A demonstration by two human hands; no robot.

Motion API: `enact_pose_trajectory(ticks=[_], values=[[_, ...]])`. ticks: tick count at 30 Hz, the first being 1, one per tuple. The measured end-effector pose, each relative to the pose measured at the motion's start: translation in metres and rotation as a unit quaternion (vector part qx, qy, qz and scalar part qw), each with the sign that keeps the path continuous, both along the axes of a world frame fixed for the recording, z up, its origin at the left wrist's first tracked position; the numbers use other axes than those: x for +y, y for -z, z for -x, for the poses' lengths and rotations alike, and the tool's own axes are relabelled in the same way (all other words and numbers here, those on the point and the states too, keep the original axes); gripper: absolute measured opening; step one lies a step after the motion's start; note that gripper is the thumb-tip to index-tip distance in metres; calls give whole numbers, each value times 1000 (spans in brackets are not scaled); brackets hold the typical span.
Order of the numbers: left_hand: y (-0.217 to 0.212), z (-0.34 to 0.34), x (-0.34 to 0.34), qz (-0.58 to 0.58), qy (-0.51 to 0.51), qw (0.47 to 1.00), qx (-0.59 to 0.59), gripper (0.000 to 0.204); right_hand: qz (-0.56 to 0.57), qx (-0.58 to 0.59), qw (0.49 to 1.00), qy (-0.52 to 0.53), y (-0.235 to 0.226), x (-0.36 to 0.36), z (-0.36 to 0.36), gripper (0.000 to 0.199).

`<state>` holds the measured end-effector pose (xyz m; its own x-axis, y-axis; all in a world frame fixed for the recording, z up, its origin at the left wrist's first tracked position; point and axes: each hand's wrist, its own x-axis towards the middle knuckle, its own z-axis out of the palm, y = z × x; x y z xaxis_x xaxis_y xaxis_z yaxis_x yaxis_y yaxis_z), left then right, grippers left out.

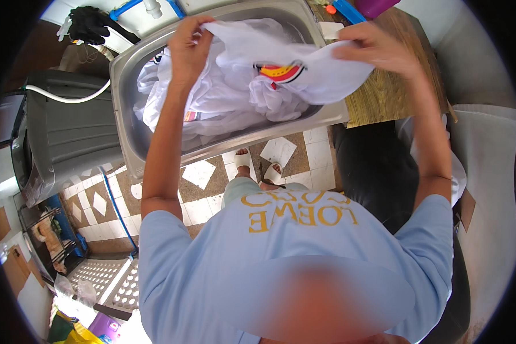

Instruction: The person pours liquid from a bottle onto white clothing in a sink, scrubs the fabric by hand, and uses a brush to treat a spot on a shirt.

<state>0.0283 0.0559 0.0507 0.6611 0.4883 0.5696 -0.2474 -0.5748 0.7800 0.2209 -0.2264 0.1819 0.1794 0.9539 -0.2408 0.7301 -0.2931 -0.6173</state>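
My left hand [189, 51] pinches one edge of a white garment [344, 71] and lifts it above the sink. My right hand [375, 49], a little blurred by motion, grips the other side of it, so the cloth spans the space between both hands. A patch of red, yellow and black trim shows on the cloth. Below lies a heap of wet white clothes [212, 94] in a stainless steel sink [235, 143], some of them with similar coloured trim. The cloth hides part of the heap.
Right of the sink is a wooden countertop [378, 100] with a blue-handled item [350, 10] and a purple container [375, 6]. Black gloves [89, 26] hang at the far left, above a dark grey appliance [71, 123] and a white hose [69, 98]. A blue hose [116, 203] crosses the tiled floor.
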Motion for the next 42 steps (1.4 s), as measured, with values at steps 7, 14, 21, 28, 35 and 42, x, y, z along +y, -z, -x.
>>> enact_pose_trajectory(ticks=[7, 14, 21, 28, 35, 42], values=[[-28, -38, -57, 108, 228, 967, 48, 28, -247, -35, 956, 153, 93, 63, 58, 32], [70, -26, -37, -132, 187, 943, 243, 22, -233, 268, 901, 247, 75, 47, 21, 24], [17, 0, -42, -84, 221, 963, 131, 27, -214, 20, 930, 299, 67, -33, -39, 13], [12, 39, -68, -159, 234, 867, 410, 50, -123, -241, 911, 312, 133, -68, -9, 11], [83, 4, -50, -175, 40, 889, 422, 38, -255, 185, 857, 407, 119, -52, 0, 18], [75, -17, 0, -144, 210, 761, 597, 41, -389, 222, 822, 352, 19, -45, -33, 23]])
